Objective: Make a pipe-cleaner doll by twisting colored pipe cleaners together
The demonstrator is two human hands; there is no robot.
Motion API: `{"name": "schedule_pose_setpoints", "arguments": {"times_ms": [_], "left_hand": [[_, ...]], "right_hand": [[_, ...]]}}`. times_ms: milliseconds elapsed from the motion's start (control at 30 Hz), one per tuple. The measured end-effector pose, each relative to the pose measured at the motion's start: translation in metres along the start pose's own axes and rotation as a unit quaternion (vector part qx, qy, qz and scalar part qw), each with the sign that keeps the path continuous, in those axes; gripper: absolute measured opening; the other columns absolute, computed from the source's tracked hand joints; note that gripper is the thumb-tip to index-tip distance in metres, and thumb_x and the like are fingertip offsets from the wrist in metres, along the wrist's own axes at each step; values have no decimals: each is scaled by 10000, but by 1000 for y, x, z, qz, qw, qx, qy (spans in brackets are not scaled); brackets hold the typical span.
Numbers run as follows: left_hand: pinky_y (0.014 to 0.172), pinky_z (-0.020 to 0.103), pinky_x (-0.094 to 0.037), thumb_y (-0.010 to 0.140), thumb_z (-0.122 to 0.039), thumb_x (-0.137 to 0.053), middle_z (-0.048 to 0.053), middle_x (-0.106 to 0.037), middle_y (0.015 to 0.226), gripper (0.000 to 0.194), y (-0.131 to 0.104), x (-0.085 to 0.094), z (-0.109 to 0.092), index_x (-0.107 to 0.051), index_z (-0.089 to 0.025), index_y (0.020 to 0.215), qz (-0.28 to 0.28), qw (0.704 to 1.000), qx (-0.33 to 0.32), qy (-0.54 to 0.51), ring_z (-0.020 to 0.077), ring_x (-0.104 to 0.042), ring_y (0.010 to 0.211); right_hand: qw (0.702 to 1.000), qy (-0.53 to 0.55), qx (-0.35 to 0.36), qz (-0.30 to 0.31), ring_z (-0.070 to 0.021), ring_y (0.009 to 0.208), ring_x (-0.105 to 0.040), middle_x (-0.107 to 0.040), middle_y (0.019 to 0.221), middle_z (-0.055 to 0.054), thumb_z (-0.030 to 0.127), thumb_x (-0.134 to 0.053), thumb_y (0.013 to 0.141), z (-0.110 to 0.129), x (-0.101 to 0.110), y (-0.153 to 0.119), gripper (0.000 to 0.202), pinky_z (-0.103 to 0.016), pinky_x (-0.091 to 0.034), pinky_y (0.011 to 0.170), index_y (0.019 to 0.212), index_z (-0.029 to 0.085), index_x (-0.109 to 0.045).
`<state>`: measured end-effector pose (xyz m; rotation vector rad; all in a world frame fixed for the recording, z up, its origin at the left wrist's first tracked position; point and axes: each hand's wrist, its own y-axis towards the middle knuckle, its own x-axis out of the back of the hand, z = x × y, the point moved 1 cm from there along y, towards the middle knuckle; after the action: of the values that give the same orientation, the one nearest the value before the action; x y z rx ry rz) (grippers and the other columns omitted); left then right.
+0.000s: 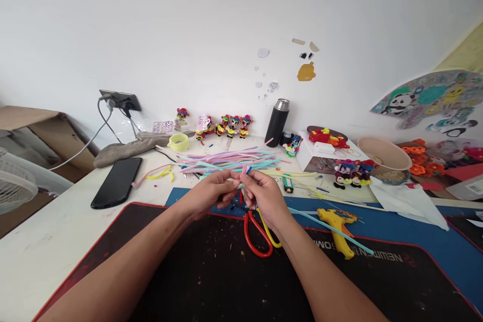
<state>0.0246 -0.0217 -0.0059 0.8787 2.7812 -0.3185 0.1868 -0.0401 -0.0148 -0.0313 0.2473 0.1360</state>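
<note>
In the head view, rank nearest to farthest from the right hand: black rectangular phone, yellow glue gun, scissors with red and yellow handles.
1. Scissors, below the right hand.
2. Glue gun, to its right.
3. Phone, far left.

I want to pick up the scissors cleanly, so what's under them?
Under the scissors, the black mat shows through the handle loops. The left hand and right hand largely cover the blade end, so what's beneath it is hidden.

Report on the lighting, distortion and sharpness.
Head view: soft light, with no hard shadows on the white wall; head view: wide-angle distortion seems to tilt the tall black metal-capped flask and stretch the bare forearms; head view: the pink-and-blue fuzzy piece between left hand and right hand is hard to resolve.
</note>
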Motion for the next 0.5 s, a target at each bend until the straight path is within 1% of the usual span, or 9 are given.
{"name": "schedule_pose_setpoints", "arguments": {"times_ms": [67, 100, 200, 267, 400, 500], "left_hand": [[439, 185, -298, 844, -435, -770, -39, -547, 559, 333, 0, 1, -4, -604, -169, 956, -12, 1000, -14, 17, 89, -481, 447], [443, 187, -330, 832, -428, -786, -26, -587, 572, 336, 0, 3, -5, -603, -168, 939, -22, 999, -18, 15, 100, -526, 457], [464, 180, -417, 768, -383, -859, 4, -655, 618, 350, 2, 10, -8, -609, -145, 826, -64, 996, -42, -40, 102, -595, 490], [478, 169, -462, 714, -335, -906, 19, -687, 650, 354, 4, 14, -7, -628, -129, 792, -83, 992, -47, -87, 103, -633, 519], [517, 153, -529, 628, -271, -965, 38, -732, 709, 380, 6, 16, -5, -704, -115, 854, -72, 984, -27, -158, 115, -692, 584], [538, 160, -558, 602, -265, -979, 52, -753, 735, 398, 5, 15, -4, -733, -113, 875, -72, 984, -31, -159, 128, -713, 605]], "right_hand": [[1000, 1, 7, -7, -91, 405, -467, -434, 502, 70, 540, -792, 798, 2, 0, 0, 389, -197, -290, 362, 736, 193, -629], [1000, 1, 11, -10, -94, 414, -478, -438, 508, 66, 543, -790, 799, 3, 0, 0, 394, -198, -300, 365, 727, 192, -627], [999, 8, 21, -23, -100, 433, -507, -442, 524, 60, 545, -786, 805, 4, 1, 0, 383, -198, -321, 369, 746, 189, -655], [999, 17, 24, -32, -103, 447, -532, -457, 544, 55, 535, -794, 801, 5, 2, 1, 370, -193, -321, 368, 779, 183, -683], [998, 30, 27, -48, -118, 492, -602, -522, 604, 34, 527, -805, 793, 7, 4, 0, 368, -186, -324, 365, 802, 171, -711], [998, 32, 27, -55, -138, 534, -645, -606, 668, 2, 532, -817, 771, 11, 4, -1, 378, -187, -335, 370, 828, 167, -735]]}}
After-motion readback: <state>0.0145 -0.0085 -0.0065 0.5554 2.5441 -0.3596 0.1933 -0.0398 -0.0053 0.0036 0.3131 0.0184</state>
